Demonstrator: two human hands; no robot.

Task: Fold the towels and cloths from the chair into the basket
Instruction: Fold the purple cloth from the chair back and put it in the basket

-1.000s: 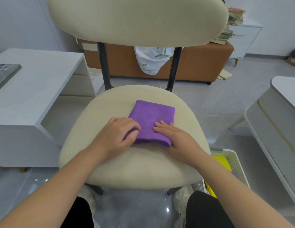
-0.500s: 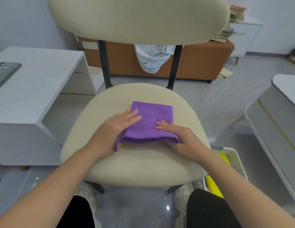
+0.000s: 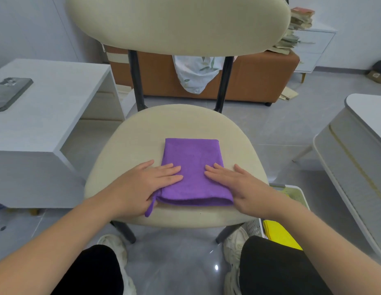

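Note:
A folded purple cloth (image 3: 192, 165) lies flat on the cream seat of the chair (image 3: 130, 145). My left hand (image 3: 149, 182) rests on the cloth's left edge with straight fingers, and a small purple loop hangs out under its palm. My right hand (image 3: 232, 179) presses flat on the cloth's right edge. A white perforated basket (image 3: 296, 194) stands on the floor at the lower right, partly hidden by the seat and my right arm. It holds a yellow cloth (image 3: 279, 233).
A white desk (image 3: 47, 116) with a phone (image 3: 9, 92) stands to the left. A white table (image 3: 359, 141) stands to the right. Behind the chair is an orange bench (image 3: 257, 79) with a patterned cloth (image 3: 196, 73) draped over it. My knees and shoes are below the seat.
The cloth was lifted at its near edge half a second ago. It now lies flat, and both hands have spread out straight on top of it.

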